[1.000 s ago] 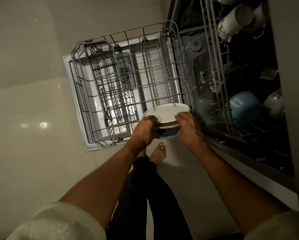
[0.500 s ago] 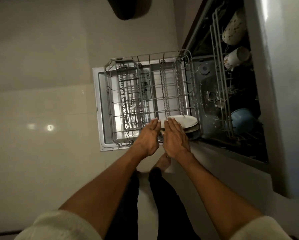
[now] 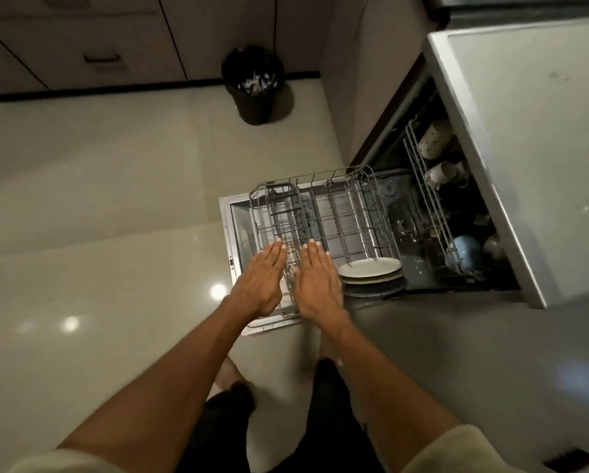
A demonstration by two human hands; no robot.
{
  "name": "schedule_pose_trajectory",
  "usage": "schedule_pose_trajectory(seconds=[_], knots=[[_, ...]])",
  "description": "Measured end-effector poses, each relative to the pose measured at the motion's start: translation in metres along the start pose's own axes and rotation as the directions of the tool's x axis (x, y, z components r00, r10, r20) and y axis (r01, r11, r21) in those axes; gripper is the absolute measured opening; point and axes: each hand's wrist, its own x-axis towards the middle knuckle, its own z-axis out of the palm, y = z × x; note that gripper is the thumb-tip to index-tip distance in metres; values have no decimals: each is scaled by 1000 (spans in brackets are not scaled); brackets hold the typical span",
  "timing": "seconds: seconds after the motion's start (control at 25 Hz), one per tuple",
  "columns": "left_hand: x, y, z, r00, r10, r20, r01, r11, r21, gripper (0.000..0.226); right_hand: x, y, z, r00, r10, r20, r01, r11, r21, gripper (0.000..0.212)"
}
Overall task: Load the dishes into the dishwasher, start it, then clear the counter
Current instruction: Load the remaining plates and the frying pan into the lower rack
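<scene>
The dishwasher door (image 3: 235, 233) lies open with the lower wire rack (image 3: 323, 213) pulled out over it. A stack of plates (image 3: 371, 269), white on top and dark below, lies at the rack's near right corner. My left hand (image 3: 264, 279) and my right hand (image 3: 317, 283) hover side by side above the rack's near edge, fingers straight, holding nothing, just left of the plates. The upper rack (image 3: 433, 206) inside the machine holds mugs (image 3: 434, 139) and a blue bowl (image 3: 465, 252).
A grey counter (image 3: 532, 131) runs along the right above the dishwasher. A black bin (image 3: 253, 85) stands on the tiled floor by the far cabinets (image 3: 98, 35). My legs and feet are below the rack's near edge.
Both hands let go of the stack of plates after lowering it into the lower rack's near right corner, then drew back to the left, open. The view rose and widened.
</scene>
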Motion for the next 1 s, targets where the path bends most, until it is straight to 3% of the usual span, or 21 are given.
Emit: schedule_pose_trajectory(seconds=[0.2, 0.4, 0.64, 1.0], knots=[[-34, -55, -64, 998, 20, -56, -19, 1000, 12, 68, 5, -93, -31, 996, 74, -55, -71, 996, 53, 61], [-10, -97, -127, 993, 73, -98, -69, 997, 41, 64, 54, -143, -67, 985, 118, -124, -109, 991, 76, 62], [64, -147, -223, 985, 150, -85, -140, 983, 116, 70, 145, -171, -128, 957, 219, -191, -201, 974, 108, 61], [220, -195, -411, 929, 361, -86, -333, 912, 238, 70, 316, -197, -275, 853, 374, -363, -313, 925, 215, 63]])
